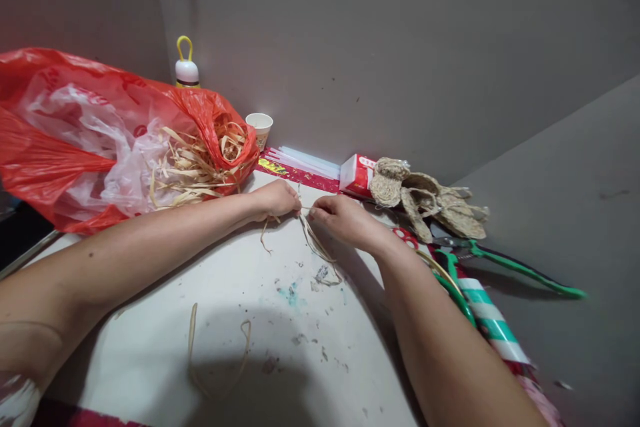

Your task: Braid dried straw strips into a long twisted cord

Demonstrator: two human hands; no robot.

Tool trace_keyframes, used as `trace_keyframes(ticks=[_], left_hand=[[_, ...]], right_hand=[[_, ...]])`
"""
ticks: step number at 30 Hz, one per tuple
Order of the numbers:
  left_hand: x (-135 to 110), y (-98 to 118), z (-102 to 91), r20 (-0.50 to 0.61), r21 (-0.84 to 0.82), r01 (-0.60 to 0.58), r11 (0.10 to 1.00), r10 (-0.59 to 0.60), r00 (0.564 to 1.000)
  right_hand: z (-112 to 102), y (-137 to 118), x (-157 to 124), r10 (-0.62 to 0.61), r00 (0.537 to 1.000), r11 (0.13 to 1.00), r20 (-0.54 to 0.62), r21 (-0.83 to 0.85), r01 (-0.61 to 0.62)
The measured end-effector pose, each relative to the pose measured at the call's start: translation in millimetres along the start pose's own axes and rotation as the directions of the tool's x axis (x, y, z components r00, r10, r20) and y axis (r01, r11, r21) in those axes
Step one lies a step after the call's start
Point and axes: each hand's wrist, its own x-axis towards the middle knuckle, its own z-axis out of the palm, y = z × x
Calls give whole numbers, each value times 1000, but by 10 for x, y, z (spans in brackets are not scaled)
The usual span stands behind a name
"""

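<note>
My left hand (278, 200) is closed in a pinch on dry straw strands near the far part of the white table. Close by on its right, my right hand (341, 217) pinches a strand stretched across the small gap between the two hands. Loose ends of the straw strands (313, 240) hang down between the hands onto the tabletop. A short brown end also sticks out below my left hand. Nearer to me, a single curved straw strand (193, 330) lies on the white table (150, 320).
A red plastic bag (60, 173) with dry straw (195, 170) spilling out lies left. Behind stand a paper cup (260, 128) and a yellow-handled bottle (187, 71). Right are a red-white box (356, 175), woven straw pieces (425, 200), green-handled shears (525, 270) and a striped roll (493, 320).
</note>
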Motion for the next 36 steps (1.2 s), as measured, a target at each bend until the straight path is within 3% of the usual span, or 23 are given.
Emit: trace_keyframes(ticks=[4,8,13,20,24,26,27,29,30,31,32,33,34,35,36], left_hand=[[1,-18,-4,11,-37,2,999,-2,1000],[40,-61,-11,36,-93,-16,996,20,999],[57,-48,-33,45,-144,13,989,-6,999],[35,-22,-52,84,-257,62,964,-42,996],[19,-17,-40,81,-279,75,957,-55,995],[22,-14,-42,73,-289,86,953,-68,995],[27,-13,-46,71,-294,93,951,-76,995],[34,-12,-57,78,-317,108,942,-87,993],[36,-10,-63,89,-328,113,938,-89,992],[35,-8,-69,98,-339,116,934,-87,991],[32,-5,-75,104,-350,114,930,-82,991],[27,-1,-80,107,-357,111,928,-77,991],[22,3,-84,111,-362,106,926,-70,991],[18,6,-87,116,-366,103,925,-65,991],[17,7,-88,124,-369,102,924,-60,990]], right_hand=[[-41,-121,-43,57,997,987,51,145,-64],[66,-263,-72,65,995,978,82,193,-79],[252,-334,-99,-5,1000,998,28,-67,7],[308,-435,-164,26,1000,950,8,-310,-22],[298,-715,-344,-57,991,938,122,-334,95],[244,-866,-487,-156,953,934,261,-275,228],[198,-920,-555,-227,905,929,359,-199,312],[84,-951,-646,-437,716,886,544,120,449],[26,-918,-653,-495,636,867,593,292,403],[-24,-854,-629,-513,627,854,587,422,304],[-59,-760,-574,-490,698,837,522,505,210],[-74,-645,-493,-396,841,820,369,555,143],[-68,-519,-394,-225,966,794,128,599,105],[-43,-394,-285,-30,994,769,-104,633,89],[-2,-281,-178,153,949,734,-275,675,77]])
